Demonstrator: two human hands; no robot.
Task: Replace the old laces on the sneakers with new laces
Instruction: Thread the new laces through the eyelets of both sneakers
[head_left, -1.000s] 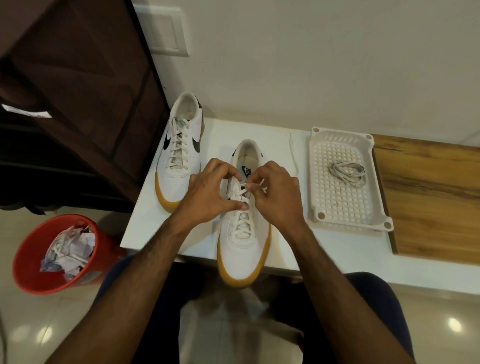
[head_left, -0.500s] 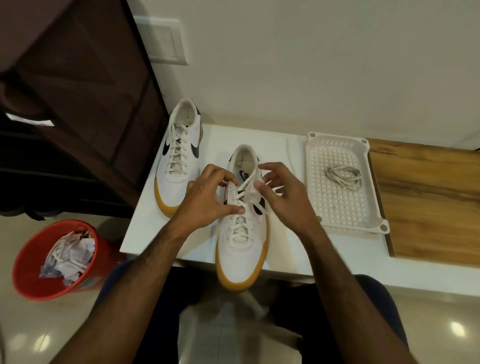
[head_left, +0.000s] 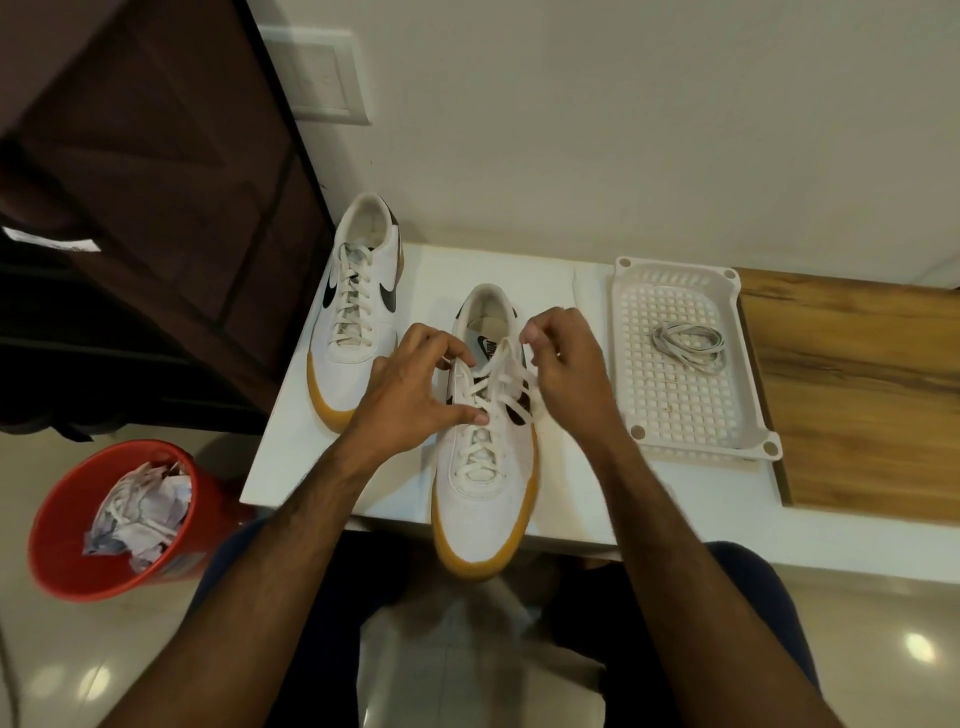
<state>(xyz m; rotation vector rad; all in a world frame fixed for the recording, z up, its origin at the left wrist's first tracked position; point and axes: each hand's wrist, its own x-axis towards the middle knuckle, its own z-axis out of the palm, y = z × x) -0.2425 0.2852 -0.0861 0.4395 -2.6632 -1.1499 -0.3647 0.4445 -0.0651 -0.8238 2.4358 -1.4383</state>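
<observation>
Bench (head_left: 566, 291): both sneakers are carried, frame centre.
Near sneaker (head_left: 485, 499): toe overhangs the edge, kept close for lacing.
Left hand (head_left: 415, 400): shoe steadied, lace pinched.
Right hand (head_left: 566, 364): lace end (head_left: 511, 349) pinched, drawn taut.
Tray (head_left: 748, 441): a spare lace bundle (head_left: 688, 346) is held.

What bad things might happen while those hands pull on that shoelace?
The near sneaker has its toe sticking out past the edge of the white table, so a hard tug by the right hand on the lace might tip it onto the floor. The left hand steadies it only at the eyelets. A quick pull might also draw the lace out unevenly.
</observation>
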